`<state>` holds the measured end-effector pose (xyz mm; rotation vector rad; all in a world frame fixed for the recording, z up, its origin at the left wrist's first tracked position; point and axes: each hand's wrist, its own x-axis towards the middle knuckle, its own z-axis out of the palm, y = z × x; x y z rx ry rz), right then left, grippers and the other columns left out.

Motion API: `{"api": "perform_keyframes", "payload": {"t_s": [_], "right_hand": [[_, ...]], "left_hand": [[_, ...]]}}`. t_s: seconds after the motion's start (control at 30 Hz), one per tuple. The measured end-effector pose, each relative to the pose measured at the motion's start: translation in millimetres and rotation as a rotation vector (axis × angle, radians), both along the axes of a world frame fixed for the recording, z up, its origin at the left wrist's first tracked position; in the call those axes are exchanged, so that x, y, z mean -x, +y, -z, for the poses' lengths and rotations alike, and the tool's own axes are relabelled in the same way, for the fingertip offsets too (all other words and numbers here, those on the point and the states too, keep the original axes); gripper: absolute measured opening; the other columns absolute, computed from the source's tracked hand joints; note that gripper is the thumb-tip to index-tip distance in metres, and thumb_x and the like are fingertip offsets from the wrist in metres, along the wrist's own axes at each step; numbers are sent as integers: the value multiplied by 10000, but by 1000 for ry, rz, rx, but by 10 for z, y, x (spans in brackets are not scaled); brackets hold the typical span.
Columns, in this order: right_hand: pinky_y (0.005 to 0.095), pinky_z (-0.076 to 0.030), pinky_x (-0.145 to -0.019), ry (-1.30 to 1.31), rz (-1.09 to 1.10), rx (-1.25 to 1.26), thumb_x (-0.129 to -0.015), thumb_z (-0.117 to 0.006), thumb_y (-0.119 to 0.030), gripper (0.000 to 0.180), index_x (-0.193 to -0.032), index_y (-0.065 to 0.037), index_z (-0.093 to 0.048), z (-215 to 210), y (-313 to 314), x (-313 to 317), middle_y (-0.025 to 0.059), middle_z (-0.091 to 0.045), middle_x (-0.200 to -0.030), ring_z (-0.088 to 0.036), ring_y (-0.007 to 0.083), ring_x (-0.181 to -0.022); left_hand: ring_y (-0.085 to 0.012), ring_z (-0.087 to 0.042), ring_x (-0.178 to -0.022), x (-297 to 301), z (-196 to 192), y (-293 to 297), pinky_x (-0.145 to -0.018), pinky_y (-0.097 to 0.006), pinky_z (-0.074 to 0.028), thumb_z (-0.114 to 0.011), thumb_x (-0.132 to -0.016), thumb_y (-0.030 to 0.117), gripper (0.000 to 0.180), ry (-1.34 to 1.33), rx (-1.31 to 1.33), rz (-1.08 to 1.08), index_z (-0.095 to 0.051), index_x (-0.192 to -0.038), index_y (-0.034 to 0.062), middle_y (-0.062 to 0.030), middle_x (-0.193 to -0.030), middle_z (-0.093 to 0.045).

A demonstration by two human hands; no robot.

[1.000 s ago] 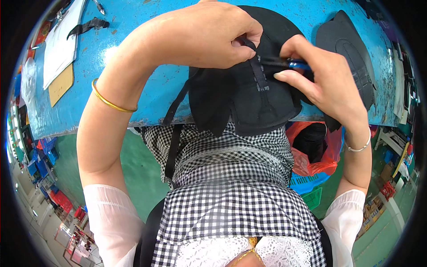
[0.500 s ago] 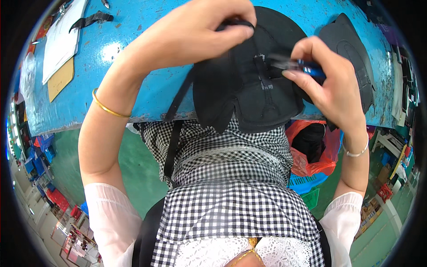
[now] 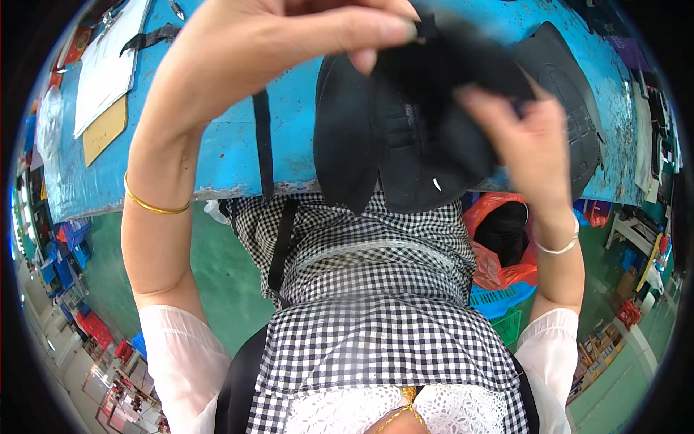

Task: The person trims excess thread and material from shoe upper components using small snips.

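over the blue table (image 3: pixel 217 155) edge, both hands' grip, left hand (image 3: pixel 289 43) and right hand (image 3: pixel 528 137), clamps the black cap (image 3: pixel 405 145).

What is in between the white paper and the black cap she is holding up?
In the head view, between the white paper and the black cap are bare blue table, her left hand and a black strap.

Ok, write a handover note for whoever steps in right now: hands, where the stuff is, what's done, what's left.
Left hand: raised, pinching the top of the black cap.
Right hand: gripping the cap's right side.
The cap is lifted above the edge of the blue table, its black strap hanging down. A second black cap lies on the table to the right.
Done: cap is off the table.
Left: can't tell from this view.
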<state>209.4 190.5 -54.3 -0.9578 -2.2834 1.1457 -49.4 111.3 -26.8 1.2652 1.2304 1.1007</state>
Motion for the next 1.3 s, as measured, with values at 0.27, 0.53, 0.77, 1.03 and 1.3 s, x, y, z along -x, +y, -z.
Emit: {"api": "perform_keyframes", "payload": {"t_s": [0.27,0.53,0.77,1.03,1.3], "right_hand": [[226,-490,-764,546,786,342,-1015,-562,-170,407,-1368,30,-523,-188,508,-1796,107,-616,-1278,-611,128,-949],[192,-236,-449,498,388,306,-1069,-445,-136,187,-1215,-27,-485,-253,161,-1537,-1,-469,-756,-329,27,-532],[293,-490,-630,-25,-238,-145,-853,-666,38,192,-1025,-20,-602,-2,-40,-582,86,-628,-820,-625,185,-690],[364,-496,-616,-298,-498,-450,-737,-732,-17,181,-858,-24,-599,21,24,-282,82,-636,-803,-629,273,-710],[391,-484,-577,-227,-431,-406,-830,-685,-95,148,-920,-98,-568,62,65,-121,69,-609,-730,-639,280,-690]], "left_hand": [[-104,-635,-726,-296,156,203,-699,-256,-501,-735,-832,120,109,442,55,470,-715,-829,14,-27,-742,-685],[-170,-635,-680,-469,212,359,-682,-307,-496,-731,-808,140,119,634,100,595,-721,-830,24,-55,-735,-684],[-262,-624,-672,-505,368,327,-683,-365,-488,-745,-798,179,147,800,-147,506,-685,-801,45,-90,-696,-647],[-243,-584,-601,-373,220,310,-606,-358,-460,-749,-808,208,198,920,-77,379,-672,-802,25,-110,-651,-607],[-259,-558,-588,-400,259,345,-622,-369,-461,-687,-842,180,173,937,-118,402,-669,-806,11,-121,-646,-594]]}}
